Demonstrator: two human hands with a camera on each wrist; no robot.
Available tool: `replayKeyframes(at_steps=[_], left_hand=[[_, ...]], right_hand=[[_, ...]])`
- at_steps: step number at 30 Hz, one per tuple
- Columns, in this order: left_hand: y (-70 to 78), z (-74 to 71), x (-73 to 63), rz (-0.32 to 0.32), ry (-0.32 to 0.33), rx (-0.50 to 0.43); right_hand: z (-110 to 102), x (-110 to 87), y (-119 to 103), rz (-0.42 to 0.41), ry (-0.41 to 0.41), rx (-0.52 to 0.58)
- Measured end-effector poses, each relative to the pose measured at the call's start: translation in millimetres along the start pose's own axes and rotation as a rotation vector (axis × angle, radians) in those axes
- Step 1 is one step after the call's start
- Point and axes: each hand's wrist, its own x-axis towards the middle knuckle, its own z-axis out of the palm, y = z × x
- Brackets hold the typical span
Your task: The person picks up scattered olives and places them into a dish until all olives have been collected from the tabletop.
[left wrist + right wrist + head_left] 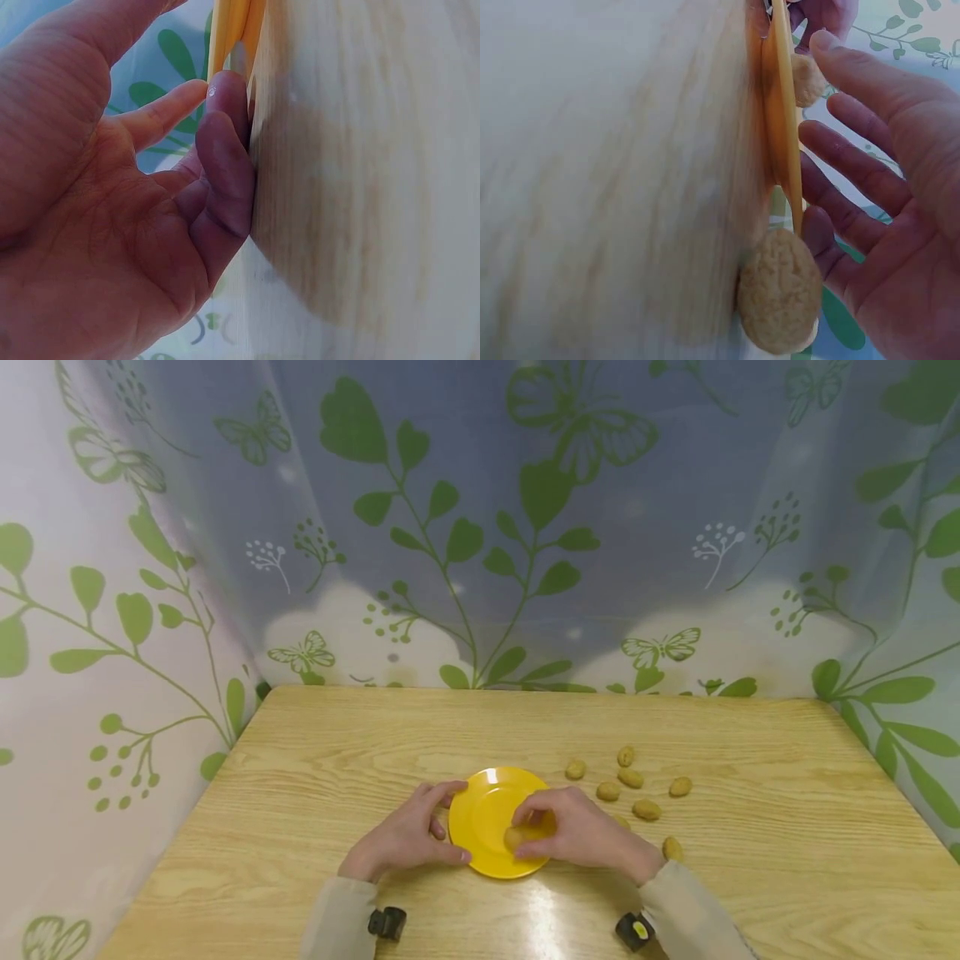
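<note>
While the left hand (pixel 411 832) grips the left edge of the yellow plate (pixel 480 814) on the wooden table (pixel 315 752), the right hand (pixel 576 830) pinches a brown lump (pixel 513 839) just over the plate; farther right, loose lumps (pixel 647 810) lie scattered on the wood.

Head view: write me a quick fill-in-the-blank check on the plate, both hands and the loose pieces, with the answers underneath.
1. The plate is coloured ____.
2. In the head view, the left hand is at the plate's ____ edge.
3. The hand with a tan oval piece between its thumb and fingers is the person's ____ hand.
4. In the head view, the loose pieces lie on the table to the plate's ____.

Missing words: yellow; left; right; right.
</note>
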Motion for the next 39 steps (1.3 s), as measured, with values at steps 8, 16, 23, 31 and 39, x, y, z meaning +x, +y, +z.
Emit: replayKeyframes(at_steps=[8,16,23,31,39], left_hand=[[0.0,-0.4,1.0,0.007,-0.006,0.023],[-1.9,-0.5,2.4,0.009,-0.006,0.038],[-1.1,-0.3,1.2,0.009,-0.006,0.034],[-0.4,0.1,0.1,0.007,-0.007,0.036],[0.2,1.4,2.0,0.008,-0.004,0.036]], right_hand=[[-9.0,-8.2,1.5,-0.021,0.041,0.073],[-16.8,-20.4,5.8,-0.058,0.069,0.062],[-26.1,-31.1,4.8,-0.09,0.127,0.045],[-35.3,-47.3,6.9,-0.095,0.176,0.024],[-47.0,-62.3,11.7,-0.083,0.223,0.006]])
